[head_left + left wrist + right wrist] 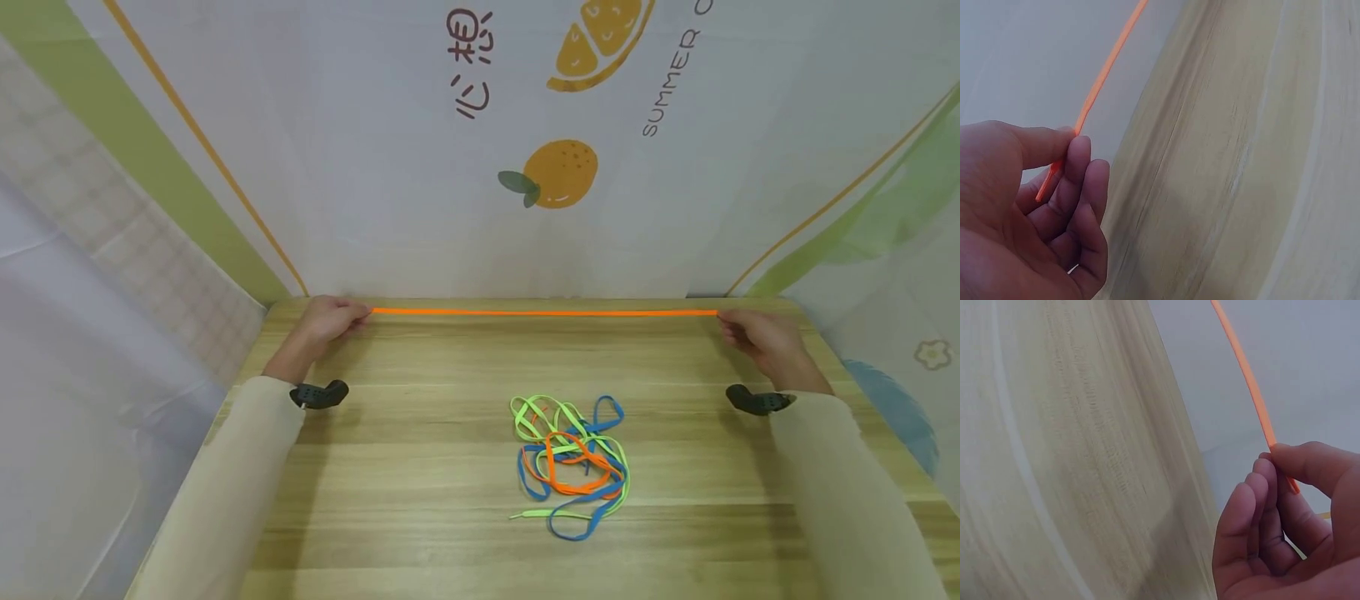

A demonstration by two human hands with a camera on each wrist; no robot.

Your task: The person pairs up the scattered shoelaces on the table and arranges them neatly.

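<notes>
An orange shoelace [543,313] runs straight and taut between both hands, along the far edge of the table. My left hand [333,318] pinches one end between thumb and fingers; in the left wrist view the lace's tip [1044,190] pokes out below the thumb. The other end is pinched by my right hand [761,335], and a short tip [1294,484] shows under that thumb. Nearer the body, a loose tangle of laces lies on the wood: a yellow-green shoelace [625,467], a blue shoelace [573,536] and another orange shoelace [551,467].
The wooden table [405,517] ends at a white curtain [390,208] printed with fruit and lettering. More cloth [75,375] hangs at the left side and at the right. Each wrist wears a dark camera mount [321,395].
</notes>
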